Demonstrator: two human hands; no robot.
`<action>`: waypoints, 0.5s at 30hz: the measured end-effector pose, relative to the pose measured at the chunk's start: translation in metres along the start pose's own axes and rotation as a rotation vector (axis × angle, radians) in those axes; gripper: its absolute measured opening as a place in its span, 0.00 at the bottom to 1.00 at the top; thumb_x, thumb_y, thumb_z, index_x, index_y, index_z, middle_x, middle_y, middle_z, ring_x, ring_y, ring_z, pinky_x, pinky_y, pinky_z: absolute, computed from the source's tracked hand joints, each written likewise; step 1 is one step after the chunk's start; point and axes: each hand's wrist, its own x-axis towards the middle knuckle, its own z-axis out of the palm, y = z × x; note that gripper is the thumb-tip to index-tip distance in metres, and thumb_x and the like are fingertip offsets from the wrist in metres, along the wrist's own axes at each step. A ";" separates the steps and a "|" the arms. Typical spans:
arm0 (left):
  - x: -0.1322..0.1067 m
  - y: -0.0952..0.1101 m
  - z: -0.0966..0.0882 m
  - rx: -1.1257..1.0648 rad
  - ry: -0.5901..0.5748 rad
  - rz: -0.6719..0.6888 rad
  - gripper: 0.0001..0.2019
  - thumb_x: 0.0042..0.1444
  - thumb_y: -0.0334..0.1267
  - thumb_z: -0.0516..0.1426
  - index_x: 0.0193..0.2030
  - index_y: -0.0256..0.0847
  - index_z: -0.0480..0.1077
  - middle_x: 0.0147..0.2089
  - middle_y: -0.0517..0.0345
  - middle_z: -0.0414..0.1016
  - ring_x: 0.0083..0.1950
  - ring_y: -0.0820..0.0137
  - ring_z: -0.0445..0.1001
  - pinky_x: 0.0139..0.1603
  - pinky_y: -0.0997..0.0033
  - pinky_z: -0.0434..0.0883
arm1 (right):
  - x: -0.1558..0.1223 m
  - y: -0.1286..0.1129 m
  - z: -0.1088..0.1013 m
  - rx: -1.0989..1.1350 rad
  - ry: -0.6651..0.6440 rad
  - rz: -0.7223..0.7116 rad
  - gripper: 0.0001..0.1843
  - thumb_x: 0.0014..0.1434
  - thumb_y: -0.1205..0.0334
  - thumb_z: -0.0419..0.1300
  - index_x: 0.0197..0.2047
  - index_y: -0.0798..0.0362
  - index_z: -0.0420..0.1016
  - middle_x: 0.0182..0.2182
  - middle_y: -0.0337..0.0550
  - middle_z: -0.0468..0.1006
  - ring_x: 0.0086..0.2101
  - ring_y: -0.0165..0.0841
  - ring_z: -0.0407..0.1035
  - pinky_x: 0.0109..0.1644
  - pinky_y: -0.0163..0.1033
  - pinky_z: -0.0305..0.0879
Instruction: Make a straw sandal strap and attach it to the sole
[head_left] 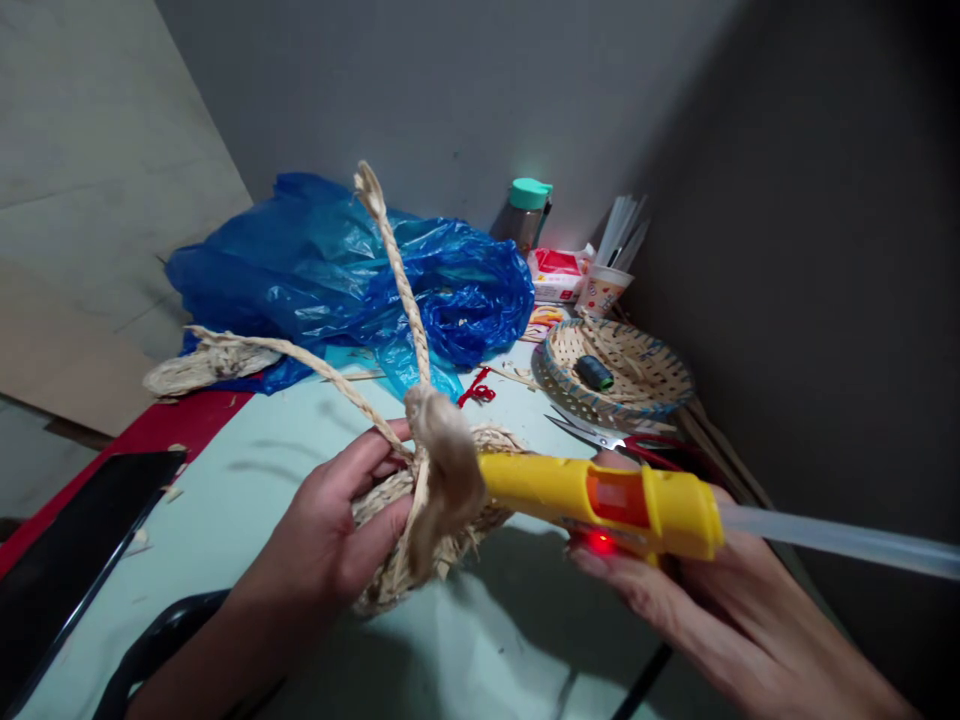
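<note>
My left hand is closed around a woven straw piece made of coiled braid, thumb in front and fingers behind. Two braided straw cords rise from it: one cord stands up, the other cord slants off to the left. A loose, blurred straw end hangs over its front. My right hand grips a yellow hot glue gun with a lit red light and a clear glue stick sticking out of its back. The gun's nozzle is hidden behind the straw end.
A blue plastic bag lies at the back, with a straw bundle to its left. Scissors lie below a woven basket holding a dark thread spool. A bottle, a cup of sticks and a phone-like black slab are around.
</note>
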 end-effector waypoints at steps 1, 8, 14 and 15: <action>0.000 0.001 0.001 0.005 0.005 0.002 0.20 0.56 0.46 0.60 0.54 0.43 0.70 0.56 0.53 0.78 0.55 0.59 0.76 0.51 0.70 0.71 | -0.001 0.001 0.001 -0.008 0.011 -0.002 0.17 0.68 0.49 0.51 0.40 0.46 0.79 0.41 0.46 0.81 0.39 0.41 0.77 0.40 0.40 0.75; 0.000 0.002 -0.001 0.048 0.010 -0.023 0.23 0.53 0.46 0.62 0.55 0.41 0.71 0.57 0.51 0.78 0.56 0.55 0.76 0.51 0.68 0.72 | -0.005 0.004 0.002 -0.089 0.110 -0.084 0.15 0.67 0.51 0.53 0.45 0.47 0.78 0.42 0.47 0.81 0.39 0.40 0.77 0.43 0.41 0.76; 0.003 -0.005 -0.007 0.032 -0.045 -0.010 0.24 0.54 0.42 0.63 0.59 0.44 0.70 0.61 0.51 0.75 0.57 0.53 0.75 0.52 0.67 0.73 | -0.010 0.007 0.005 -0.050 0.084 -0.008 0.18 0.66 0.52 0.54 0.56 0.47 0.73 0.47 0.50 0.78 0.42 0.42 0.76 0.44 0.41 0.77; 0.003 -0.006 -0.007 0.045 -0.047 -0.002 0.25 0.54 0.41 0.63 0.59 0.43 0.70 0.61 0.51 0.76 0.57 0.53 0.75 0.52 0.66 0.73 | -0.009 0.006 0.005 -0.049 0.075 -0.002 0.19 0.66 0.52 0.55 0.56 0.48 0.73 0.47 0.50 0.78 0.42 0.42 0.76 0.43 0.40 0.78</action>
